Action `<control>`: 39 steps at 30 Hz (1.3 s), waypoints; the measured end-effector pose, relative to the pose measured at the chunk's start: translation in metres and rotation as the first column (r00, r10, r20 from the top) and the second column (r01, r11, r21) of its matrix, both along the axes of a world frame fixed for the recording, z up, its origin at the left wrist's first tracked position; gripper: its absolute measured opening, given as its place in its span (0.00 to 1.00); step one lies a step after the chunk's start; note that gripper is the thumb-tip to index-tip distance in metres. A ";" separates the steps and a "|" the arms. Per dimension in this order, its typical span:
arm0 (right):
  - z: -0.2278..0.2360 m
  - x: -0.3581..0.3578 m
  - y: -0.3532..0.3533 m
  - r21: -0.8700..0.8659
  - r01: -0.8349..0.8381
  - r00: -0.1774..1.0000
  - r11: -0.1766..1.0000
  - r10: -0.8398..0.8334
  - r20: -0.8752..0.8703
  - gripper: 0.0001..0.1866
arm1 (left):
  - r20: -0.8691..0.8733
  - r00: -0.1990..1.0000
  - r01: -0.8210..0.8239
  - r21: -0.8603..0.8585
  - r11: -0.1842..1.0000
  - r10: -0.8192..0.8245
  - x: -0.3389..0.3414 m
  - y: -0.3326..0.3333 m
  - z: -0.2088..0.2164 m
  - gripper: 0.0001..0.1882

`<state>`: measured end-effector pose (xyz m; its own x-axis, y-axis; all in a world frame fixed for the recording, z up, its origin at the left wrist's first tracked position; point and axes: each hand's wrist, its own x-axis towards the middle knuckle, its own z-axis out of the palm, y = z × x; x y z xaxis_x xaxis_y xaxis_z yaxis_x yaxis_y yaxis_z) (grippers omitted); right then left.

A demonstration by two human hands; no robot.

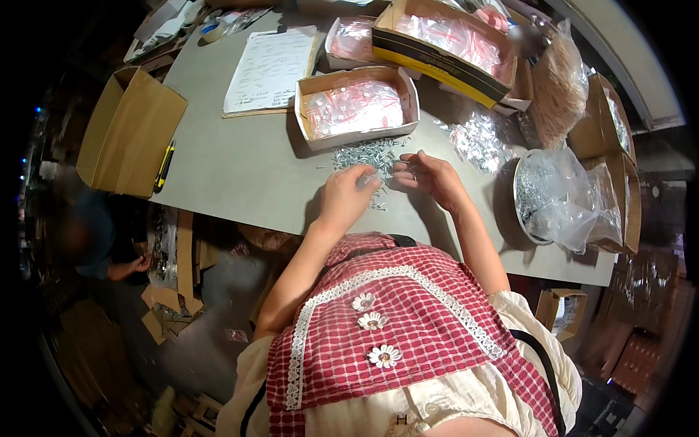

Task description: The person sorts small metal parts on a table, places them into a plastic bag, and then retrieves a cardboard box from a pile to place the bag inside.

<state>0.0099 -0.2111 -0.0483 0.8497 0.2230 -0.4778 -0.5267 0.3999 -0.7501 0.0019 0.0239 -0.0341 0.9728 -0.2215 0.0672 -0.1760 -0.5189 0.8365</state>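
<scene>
My left hand [344, 198] is closed, with a small clear plastic bag [370, 180] pinched at its fingertips. Opposite it, my right hand [437, 182] is cupped, thumb raised and fingers reaching toward the bag. Small shiny bits that look like screws lie on its fingers; how many is unclear. Just beyond both hands a loose pile of small silver screws [364, 154] is spread on the grey table [247, 175], a few of them lying between my hands. Behind the pile stands an open white box [357, 140] holding filled clear bags with red stripes [353, 108].
More boxes of bags, including a black-and-yellow carton [444, 67], stand at the back. To the right are a metal bowl [523, 211] of screws and shiny pieces [480, 142]. Leftward lie a clipboard [266, 73], a carton [131, 131] and a cutter [165, 167]. Another person's hand [131, 268] is at far left.
</scene>
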 end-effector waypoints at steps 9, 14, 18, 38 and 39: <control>0.002 -0.003 -0.004 0.007 -0.012 0.999 1.000 0.011 0.036 0.22 | -0.092 0.994 0.049 -0.012 0.999 -0.050 0.002 -0.002 0.001 0.17; -0.001 0.000 -0.005 -0.061 -0.010 0.999 0.998 0.012 0.035 0.21 | -0.053 0.998 0.043 -0.011 0.999 -0.044 0.001 -0.002 -0.007 0.16; 0.003 0.000 -0.003 -0.025 0.012 0.999 1.000 -0.011 0.036 0.21 | -0.043 0.998 0.049 -0.018 0.999 -0.050 0.001 -0.004 -0.009 0.17; 0.086 -0.007 0.029 0.033 -0.331 0.927 0.943 0.318 0.199 0.37 | -0.099 0.965 0.172 -0.456 0.873 -0.242 -0.005 -0.020 0.013 0.18; 0.088 -0.007 0.029 0.031 -0.335 0.925 0.942 0.323 0.202 0.38 | -0.114 0.961 0.174 -0.453 0.874 -0.251 -0.005 -0.019 0.012 0.17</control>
